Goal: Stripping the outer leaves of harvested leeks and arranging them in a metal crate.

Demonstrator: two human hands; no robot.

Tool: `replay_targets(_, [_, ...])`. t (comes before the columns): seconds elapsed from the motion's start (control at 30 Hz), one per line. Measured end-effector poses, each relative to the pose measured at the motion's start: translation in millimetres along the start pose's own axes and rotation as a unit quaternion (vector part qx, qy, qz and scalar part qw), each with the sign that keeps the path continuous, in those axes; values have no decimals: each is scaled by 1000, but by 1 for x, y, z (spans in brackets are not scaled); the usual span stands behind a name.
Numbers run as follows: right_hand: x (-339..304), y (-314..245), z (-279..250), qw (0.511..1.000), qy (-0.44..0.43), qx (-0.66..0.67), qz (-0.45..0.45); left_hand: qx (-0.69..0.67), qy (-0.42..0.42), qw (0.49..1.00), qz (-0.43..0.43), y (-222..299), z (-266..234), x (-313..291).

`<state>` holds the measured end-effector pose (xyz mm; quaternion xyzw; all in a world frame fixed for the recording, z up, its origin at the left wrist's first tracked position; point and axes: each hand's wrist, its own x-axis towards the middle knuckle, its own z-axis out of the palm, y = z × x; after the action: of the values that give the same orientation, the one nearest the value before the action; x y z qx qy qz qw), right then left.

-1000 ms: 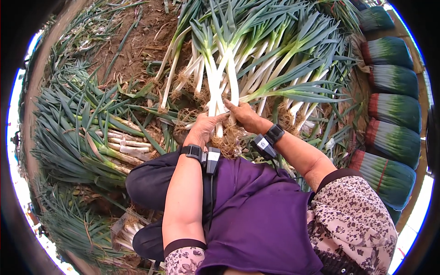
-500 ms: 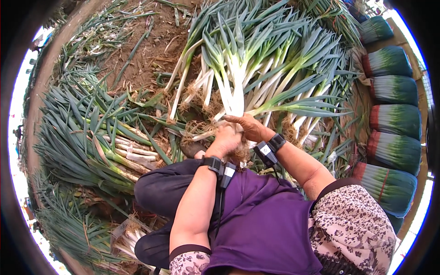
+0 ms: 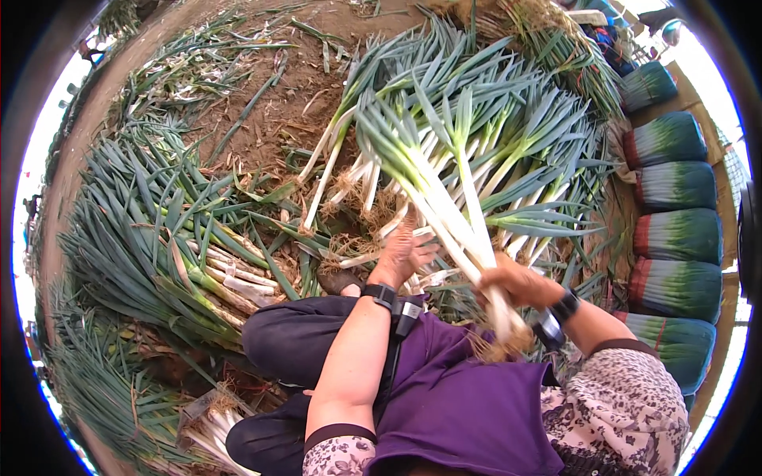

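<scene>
A few long leeks [image 3: 444,210] are gripped near their root end by my right hand [image 3: 512,283], just above my lap. Their white stalks slant up and left, and the green leaves fan out over other leeks. The pale roots [image 3: 500,341] hang below the fist, over the purple apron. My left hand [image 3: 406,252] is apart from them to the left, with its fingers spread and nothing in it. Beyond both hands, a wide pile of leeks [image 3: 508,119] lies on the ground with roots toward me.
To the left lies a heap of untidy leeks [image 3: 151,238], with more leeks [image 3: 214,432] by my knee. Along the right edge stands a row of wrapped leek bundles [image 3: 679,238]. Loose leaf scraps [image 3: 190,71] litter the brown soil [image 3: 254,119] at the far left.
My hands were together at the leeks' root end. The right has now drawn the leeks back toward my lap and rightward, tilting them; the left has let go and opened.
</scene>
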<state>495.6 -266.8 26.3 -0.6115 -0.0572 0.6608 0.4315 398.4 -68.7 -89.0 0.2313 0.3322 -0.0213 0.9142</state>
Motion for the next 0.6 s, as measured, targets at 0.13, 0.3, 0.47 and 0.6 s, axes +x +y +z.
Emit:
replay_targets(0.13, [-68, 0, 22, 975, 50, -212, -30, -168, -66, 982, 51, -12, 34, 3])
replay_targets(0.3, [-117, -23, 56, 845, 129, -519, -14, -94, -26, 986, 133, -11, 65, -22])
replay_targets(0.47, [-132, -4, 81, 636, 167, -714, -241, -155, -23, 972, 176, 7, 54, -66])
replay_targets(0.6, [-114, 12, 115, 589, 133, -727, -329, -221, -58, 912, 342, 13, 3, -110])
